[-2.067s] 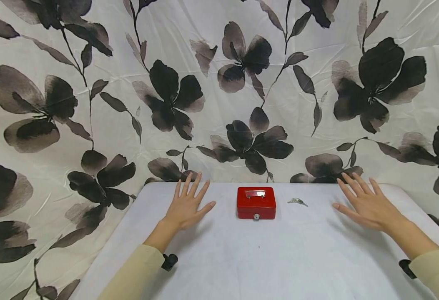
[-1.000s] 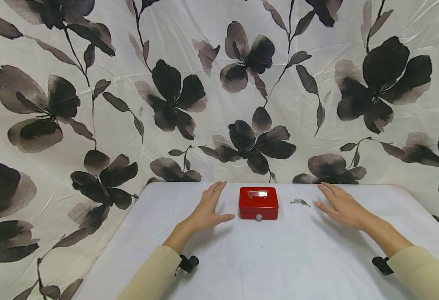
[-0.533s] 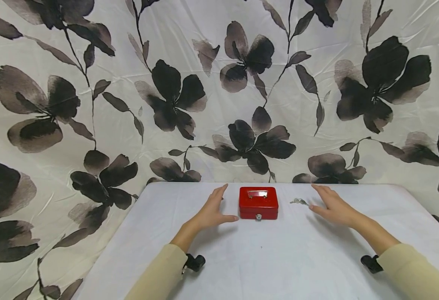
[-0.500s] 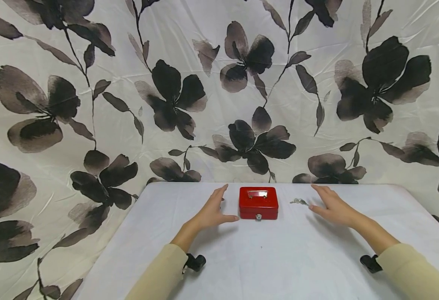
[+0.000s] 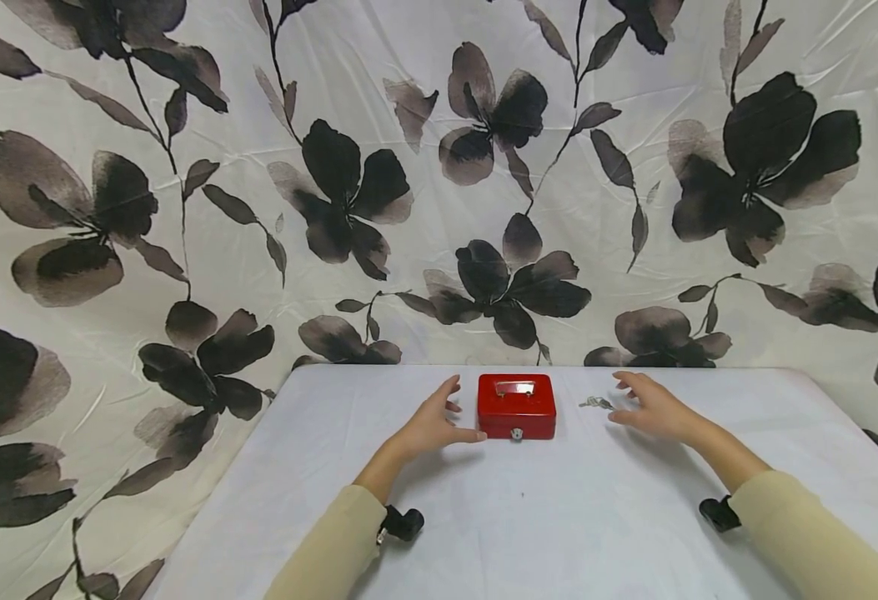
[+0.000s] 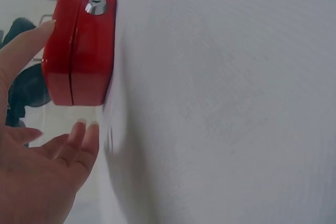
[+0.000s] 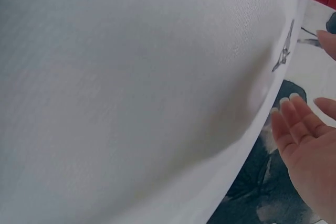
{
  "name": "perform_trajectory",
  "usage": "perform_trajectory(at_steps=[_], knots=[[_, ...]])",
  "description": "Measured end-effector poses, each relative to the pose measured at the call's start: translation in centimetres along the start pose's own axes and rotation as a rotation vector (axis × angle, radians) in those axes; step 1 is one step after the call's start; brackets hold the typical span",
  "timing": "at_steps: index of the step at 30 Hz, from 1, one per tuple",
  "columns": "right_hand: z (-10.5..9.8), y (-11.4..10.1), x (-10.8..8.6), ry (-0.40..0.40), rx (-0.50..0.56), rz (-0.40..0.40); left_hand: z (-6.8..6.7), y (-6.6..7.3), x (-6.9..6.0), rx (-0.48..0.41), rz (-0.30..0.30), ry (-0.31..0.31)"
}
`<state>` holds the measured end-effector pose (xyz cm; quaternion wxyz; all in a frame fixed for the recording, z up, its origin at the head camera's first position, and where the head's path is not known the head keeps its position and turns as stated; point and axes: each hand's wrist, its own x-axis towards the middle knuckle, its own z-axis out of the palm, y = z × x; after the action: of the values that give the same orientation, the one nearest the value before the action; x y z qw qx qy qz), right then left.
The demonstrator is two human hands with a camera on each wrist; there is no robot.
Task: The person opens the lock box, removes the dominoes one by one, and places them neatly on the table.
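A red metal cash box (image 5: 517,407) with a folding handle on its lid and a silver lock (image 6: 96,5) on its front stands shut on the table. My left hand (image 5: 427,425) is just left of it, fingers spread and slightly bent, the thumb near the box's front left corner. Whether the thumb touches the box I cannot tell. To the right of the box lies a small bunch of keys (image 5: 596,402), also visible near the table edge in the right wrist view. My right hand (image 5: 656,408) hovers beside the keys with loosely bent fingers, holding nothing.
A white cloth covers the table (image 5: 529,525). Behind it hangs a pale curtain (image 5: 408,275) with a dark flower print. Each wrist wears a small black camera, one on the left wrist (image 5: 404,524) and one on the right wrist (image 5: 719,514).
Both hands have come inward from wide apart, the left to the box's side and the right to the keys. Their spread fingers have bent a little. Box and keys have stayed put.
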<state>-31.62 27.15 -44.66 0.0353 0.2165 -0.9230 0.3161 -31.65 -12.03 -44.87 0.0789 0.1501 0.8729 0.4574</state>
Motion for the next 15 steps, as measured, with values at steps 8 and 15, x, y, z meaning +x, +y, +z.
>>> perform_trajectory(at_steps=[8, 15], knots=[[0.9, 0.1, 1.2, -0.036, 0.018, 0.018, 0.7, -0.2, 0.5, -0.063, -0.040, -0.001], [1.0, -0.6, 1.8, -0.086, 0.036, 0.075, 1.1, -0.6, 1.2, -0.088, -0.051, -0.006]])
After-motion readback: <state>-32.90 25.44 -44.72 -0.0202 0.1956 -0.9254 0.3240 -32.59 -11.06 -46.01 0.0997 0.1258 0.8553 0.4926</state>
